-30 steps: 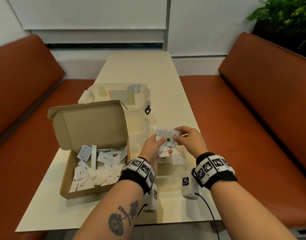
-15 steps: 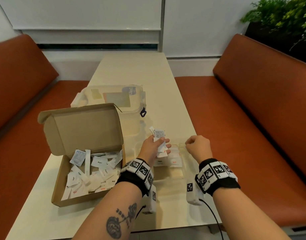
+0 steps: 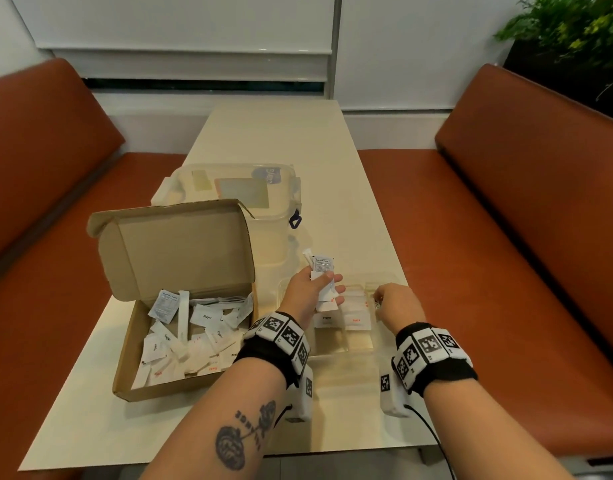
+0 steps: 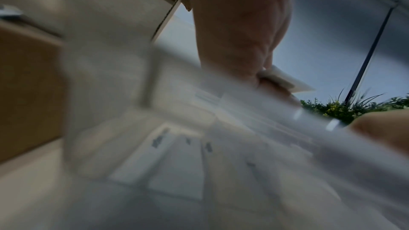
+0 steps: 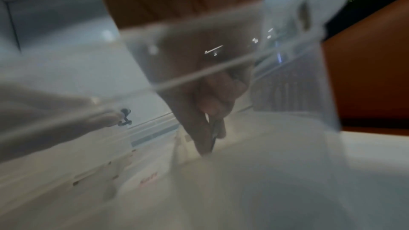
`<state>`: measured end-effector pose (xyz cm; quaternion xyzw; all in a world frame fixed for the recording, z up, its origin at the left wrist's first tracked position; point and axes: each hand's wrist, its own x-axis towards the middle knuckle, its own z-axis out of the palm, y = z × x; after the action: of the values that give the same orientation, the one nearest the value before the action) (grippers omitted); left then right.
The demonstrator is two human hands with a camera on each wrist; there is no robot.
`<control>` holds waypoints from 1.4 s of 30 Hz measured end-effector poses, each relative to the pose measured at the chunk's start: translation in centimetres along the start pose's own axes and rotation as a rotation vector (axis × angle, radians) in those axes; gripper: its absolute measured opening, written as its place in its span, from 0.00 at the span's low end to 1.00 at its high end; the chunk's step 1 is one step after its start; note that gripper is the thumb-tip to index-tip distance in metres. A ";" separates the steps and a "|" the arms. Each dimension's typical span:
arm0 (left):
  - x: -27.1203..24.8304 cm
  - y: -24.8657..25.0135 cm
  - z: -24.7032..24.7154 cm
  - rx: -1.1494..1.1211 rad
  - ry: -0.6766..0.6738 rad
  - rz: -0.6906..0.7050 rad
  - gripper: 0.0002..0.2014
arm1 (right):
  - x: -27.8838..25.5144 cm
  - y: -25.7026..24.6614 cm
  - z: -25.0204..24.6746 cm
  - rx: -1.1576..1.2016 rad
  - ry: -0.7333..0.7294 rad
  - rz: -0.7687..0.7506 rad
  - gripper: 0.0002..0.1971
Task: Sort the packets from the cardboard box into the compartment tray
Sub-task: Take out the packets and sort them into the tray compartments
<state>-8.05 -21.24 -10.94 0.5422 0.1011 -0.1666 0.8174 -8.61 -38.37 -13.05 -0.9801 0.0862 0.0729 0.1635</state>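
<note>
The open cardboard box [image 3: 125, 358] sits on the left of the table with several white packets [image 3: 194, 334] loose inside. To its right is the clear compartment tray [image 3: 343, 344], with Pepper packets [image 3: 327, 318] and Salt packets [image 3: 356, 320] lying in neighbouring compartments. My left hand [image 3: 315, 289] hovers over the tray's left part and grips a bunch of packets [image 3: 322, 268], also seen as packets [image 4: 285, 80] in the blurred left wrist view. My right hand [image 3: 391, 303] reaches down into the tray's right side. Its fingertips [image 5: 208, 146] pinch a thin packet [image 5: 214, 128] low inside the tray wall [image 5: 298, 93].
A clear lidded plastic container [image 3: 235, 188] stands right behind the box's raised lid [image 3: 180, 247]. Orange benches [image 3: 506, 237] flank the cream table [image 3: 281, 133]. A plant [image 3: 568, 36] is at the far right. The table's right edge runs close to the tray.
My right hand pulled one packet out of the bunch in my left hand, then moved right and down into the tray. My left hand stayed put with the remaining packets.
</note>
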 end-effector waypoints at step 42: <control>-1.6 -1.0 -1.4 -0.008 -0.042 -0.010 0.09 | -2.5 -1.2 0.3 -0.008 0.053 -0.086 0.18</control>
<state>-9.89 -20.02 -11.79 0.5349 0.0875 -0.1815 0.8205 -10.86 -36.74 -12.55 -0.9850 0.0481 0.0404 0.1604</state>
